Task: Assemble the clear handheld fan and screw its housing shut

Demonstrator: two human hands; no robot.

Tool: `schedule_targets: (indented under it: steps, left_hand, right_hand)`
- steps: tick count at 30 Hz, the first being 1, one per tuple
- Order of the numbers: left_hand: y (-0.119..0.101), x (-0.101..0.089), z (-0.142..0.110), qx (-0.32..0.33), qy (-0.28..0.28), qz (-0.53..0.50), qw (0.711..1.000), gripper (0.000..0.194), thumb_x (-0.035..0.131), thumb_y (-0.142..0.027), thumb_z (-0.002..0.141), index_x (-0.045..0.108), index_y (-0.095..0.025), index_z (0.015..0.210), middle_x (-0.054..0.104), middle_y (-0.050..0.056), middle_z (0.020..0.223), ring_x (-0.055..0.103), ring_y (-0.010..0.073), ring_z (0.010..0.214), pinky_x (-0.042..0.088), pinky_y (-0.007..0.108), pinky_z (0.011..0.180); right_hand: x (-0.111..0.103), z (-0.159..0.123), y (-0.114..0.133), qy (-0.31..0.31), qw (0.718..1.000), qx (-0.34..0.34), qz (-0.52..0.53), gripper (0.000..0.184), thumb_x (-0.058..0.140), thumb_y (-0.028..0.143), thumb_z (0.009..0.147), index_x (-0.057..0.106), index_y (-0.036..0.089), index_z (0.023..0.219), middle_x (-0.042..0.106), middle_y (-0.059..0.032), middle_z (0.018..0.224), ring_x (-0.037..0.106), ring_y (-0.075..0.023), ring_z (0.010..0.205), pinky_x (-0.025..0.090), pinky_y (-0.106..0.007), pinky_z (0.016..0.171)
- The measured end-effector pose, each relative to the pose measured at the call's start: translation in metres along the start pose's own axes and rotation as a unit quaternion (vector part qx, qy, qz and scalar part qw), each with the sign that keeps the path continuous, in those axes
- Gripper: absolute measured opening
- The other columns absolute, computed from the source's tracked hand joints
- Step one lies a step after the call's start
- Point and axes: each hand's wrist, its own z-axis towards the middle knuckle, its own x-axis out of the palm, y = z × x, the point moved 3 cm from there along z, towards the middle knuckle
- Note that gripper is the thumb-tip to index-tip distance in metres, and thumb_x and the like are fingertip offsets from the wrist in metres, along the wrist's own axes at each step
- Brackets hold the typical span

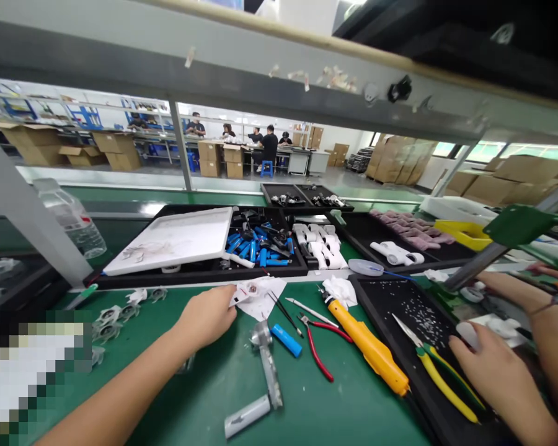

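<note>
Left hand [207,317] in the frame now, fingertips right up against a small white piece [247,291] with dark round openings, and that piece is sitting on crumpled white paper [263,303]. Over on the other side, the right hand [490,378] curves over a rounded white plastic housing [467,334], its fingers hiding part of the shape.

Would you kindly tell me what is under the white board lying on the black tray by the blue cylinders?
The white board covers the left of the black tray, hiding what lies there; only a small white round piece shows below its front edge.
</note>
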Motion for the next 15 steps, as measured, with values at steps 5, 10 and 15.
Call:
schedule_targets:
  steps: [5,10,15]
  left_hand:
    - [-0.003,-0.048,0.026,-0.011,-0.066,0.011,0.998,0.031,0.047,-0.037,0.104,0.063,-0.014,0.117,0.072,0.008,0.096,0.069,0.0232,0.085,0.055,0.044,0.083]
    - [-0.011,-0.104,0.093,-0.064,-0.169,-0.008,0.984,0.041,0.053,-0.044,0.101,0.056,-0.015,0.13,0.064,0.013,0.123,0.065,0.0267,0.107,0.054,0.048,0.093]
    - [-0.037,-0.1,0.079,0.066,-0.199,-0.043,0.977,0.048,0.041,-0.03,0.101,0.045,-0.01,0.144,0.051,0.02,0.146,0.048,0.0326,0.137,0.035,0.049,0.118]
  right_hand:
    - [0.009,-0.013,-0.003,-0.022,1.0,-0.001,0.022,0.042,0.043,0.051,0.076,0.057,0.02,0.101,0.069,-0.0183,0.102,0.067,-0.0414,0.103,0.051,-0.052,0.096]
    - [0.01,-0.015,0.005,-0.053,0.997,-0.009,0.053,0.044,0.042,0.05,0.076,0.059,0.017,0.099,0.068,-0.0192,0.096,0.067,-0.0429,0.097,0.05,-0.056,0.094]
    - [-0.006,-0.02,0.008,-0.116,0.991,0.002,0.068,0.045,0.041,0.042,0.083,0.063,0.011,0.106,0.067,-0.0233,0.105,0.065,-0.0408,0.102,0.05,-0.052,0.093]
